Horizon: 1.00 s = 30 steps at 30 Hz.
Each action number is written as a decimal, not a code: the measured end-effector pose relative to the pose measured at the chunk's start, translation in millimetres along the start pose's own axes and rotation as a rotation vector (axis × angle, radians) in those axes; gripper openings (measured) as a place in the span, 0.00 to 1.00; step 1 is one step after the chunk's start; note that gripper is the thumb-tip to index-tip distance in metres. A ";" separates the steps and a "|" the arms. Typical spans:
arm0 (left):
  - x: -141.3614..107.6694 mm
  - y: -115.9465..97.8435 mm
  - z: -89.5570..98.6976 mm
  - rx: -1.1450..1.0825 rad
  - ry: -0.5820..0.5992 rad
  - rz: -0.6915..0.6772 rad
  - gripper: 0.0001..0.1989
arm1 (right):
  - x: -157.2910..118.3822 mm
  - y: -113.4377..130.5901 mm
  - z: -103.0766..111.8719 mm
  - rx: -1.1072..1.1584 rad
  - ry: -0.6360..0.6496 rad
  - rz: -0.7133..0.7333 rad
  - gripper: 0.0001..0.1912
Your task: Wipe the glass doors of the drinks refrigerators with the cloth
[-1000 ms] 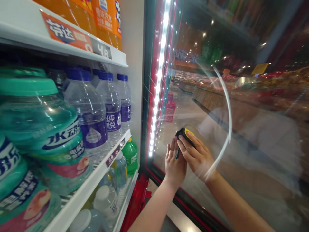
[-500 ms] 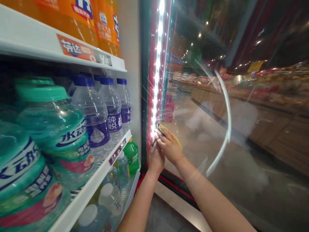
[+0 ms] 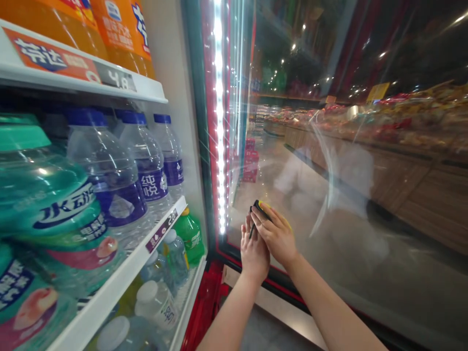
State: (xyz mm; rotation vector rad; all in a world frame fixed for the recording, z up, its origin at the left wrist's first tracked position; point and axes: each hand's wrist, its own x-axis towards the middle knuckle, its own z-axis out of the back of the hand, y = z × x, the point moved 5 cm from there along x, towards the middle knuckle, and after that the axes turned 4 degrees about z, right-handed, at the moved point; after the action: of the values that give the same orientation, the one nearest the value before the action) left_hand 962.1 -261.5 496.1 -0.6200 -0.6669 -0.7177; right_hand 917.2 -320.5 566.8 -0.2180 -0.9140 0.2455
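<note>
Low on the glass door [image 3: 365, 273], my right hand [image 3: 277, 239] is closed over a dark cloth with a yellow edge [image 3: 263, 210], seen only at its rim. The cloth lies against the pane, with most of it hidden under the fingers. My left hand [image 3: 255, 254] touches the right one from the left and below. Its fingers are curled, and a thin dark strip [image 3: 252, 229] shows at their tips; whether it belongs to the cloth I cannot tell. Curved white streaks [image 3: 331, 180] mark the glass to the right of both hands.
A bright light strip [image 3: 220, 122] runs up the door's red frame. To the left, white shelves [image 3: 120, 287] hold orange soda [image 3: 120, 34], purple-labelled water bottles [image 3: 120, 195], teal drink bottles [image 3: 69, 209] and a green bottle [image 3: 190, 234]. Wooden counters [image 3: 409, 180] stand beyond the glass.
Both hands, with the cloth, have slid right along the glass, away from the light strip, and slightly lower. The shelves have shifted left in view.
</note>
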 end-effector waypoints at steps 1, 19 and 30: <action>10.4 9.2 4.8 0.022 -0.009 0.003 0.34 | 13.6 1.7 -6.1 0.023 -0.017 -0.020 0.22; -25.2 -42.5 -7.6 -0.067 -0.039 -0.118 0.41 | -43.6 -10.8 40.3 -0.060 -0.032 0.055 0.19; -5.0 -20.5 4.6 -0.032 -0.169 -0.186 0.43 | -19.7 -8.5 21.3 -0.107 0.007 0.062 0.21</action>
State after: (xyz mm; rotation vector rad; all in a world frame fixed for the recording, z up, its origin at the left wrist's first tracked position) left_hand 942.3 -268.7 501.0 -0.6586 -0.8790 -0.8557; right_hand 889.5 -332.8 567.0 -0.3467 -0.9151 0.2532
